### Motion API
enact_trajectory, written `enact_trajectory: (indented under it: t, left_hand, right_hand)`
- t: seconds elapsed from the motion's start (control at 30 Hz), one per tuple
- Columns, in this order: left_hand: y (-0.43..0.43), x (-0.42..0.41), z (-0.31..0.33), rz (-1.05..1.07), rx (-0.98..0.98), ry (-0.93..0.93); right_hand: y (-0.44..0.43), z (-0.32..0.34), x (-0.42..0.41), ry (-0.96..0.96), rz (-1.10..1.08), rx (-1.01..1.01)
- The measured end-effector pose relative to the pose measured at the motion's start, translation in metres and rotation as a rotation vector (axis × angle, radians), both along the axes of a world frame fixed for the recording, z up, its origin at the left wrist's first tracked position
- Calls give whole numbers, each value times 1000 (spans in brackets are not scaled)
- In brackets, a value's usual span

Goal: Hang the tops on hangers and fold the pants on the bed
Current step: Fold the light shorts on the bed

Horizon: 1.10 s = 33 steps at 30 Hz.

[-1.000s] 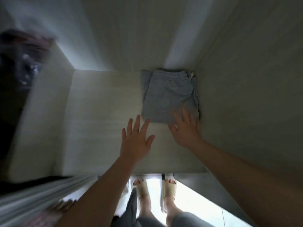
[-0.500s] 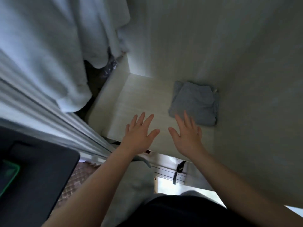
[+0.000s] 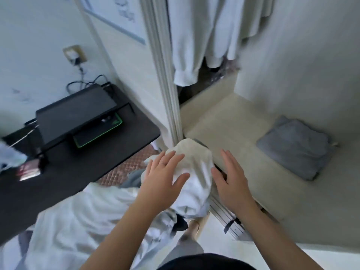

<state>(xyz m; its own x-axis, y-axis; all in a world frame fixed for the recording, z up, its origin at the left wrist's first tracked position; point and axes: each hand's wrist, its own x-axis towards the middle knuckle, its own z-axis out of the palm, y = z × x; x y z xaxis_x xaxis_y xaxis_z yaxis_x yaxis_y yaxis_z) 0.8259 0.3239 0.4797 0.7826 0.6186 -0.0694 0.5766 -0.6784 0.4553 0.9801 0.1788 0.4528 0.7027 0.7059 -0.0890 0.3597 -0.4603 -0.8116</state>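
Folded grey pants (image 3: pixel 294 149) lie on the pale closet shelf (image 3: pixel 224 123), at its right side against the wall. Both my hands are out of the closet, fingers straight and spread, holding nothing. My left hand (image 3: pixel 163 180) hovers over a heap of white cloth (image 3: pixel 192 172) at the edge of the bed. My right hand (image 3: pixel 231 178) hangs just right of that heap, above the closet's door track (image 3: pixel 226 221). White tops (image 3: pixel 204 36) hang in the closet at the top.
A black desk (image 3: pixel 58 172) on the left carries a black monitor stand (image 3: pixel 74 112) and a green-edged pad. The white closet door frame (image 3: pixel 165 75) stands between desk and shelf. More white bedding (image 3: pixel 81 221) spreads at lower left.
Both hands have drawn back from the folded pants, out of the closet. The view has swung left, bringing the desk, the door frame and the white cloth heap into sight.
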Motion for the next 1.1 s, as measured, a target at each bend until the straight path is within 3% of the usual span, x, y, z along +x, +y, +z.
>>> enact_trajectory:
  t: [0.23, 0.43, 0.63, 0.77, 0.9, 1.1]
  left_hand:
    - [-37, -113, 6, 301, 133, 32]
    - [-24, -184, 1, 652, 73, 70]
    - [12, -240, -17, 1156, -110, 270]
    - [46, -264, -18, 1232, -328, 286]
    - [69, -260, -15, 1126, -347, -2]
    - [39, -270, 2, 1109, -460, -772]
  right_hand:
    - [0, 7, -68, 31, 277, 105]
    - [27, 21, -94, -190, 504, 164]
    - [89, 29, -123, -385, 706, -108]
    - [134, 37, -151, -402, 765, -248]
    - [164, 46, -177, -294, 768, -361]
    - [178, 54, -192, -160, 722, -265]
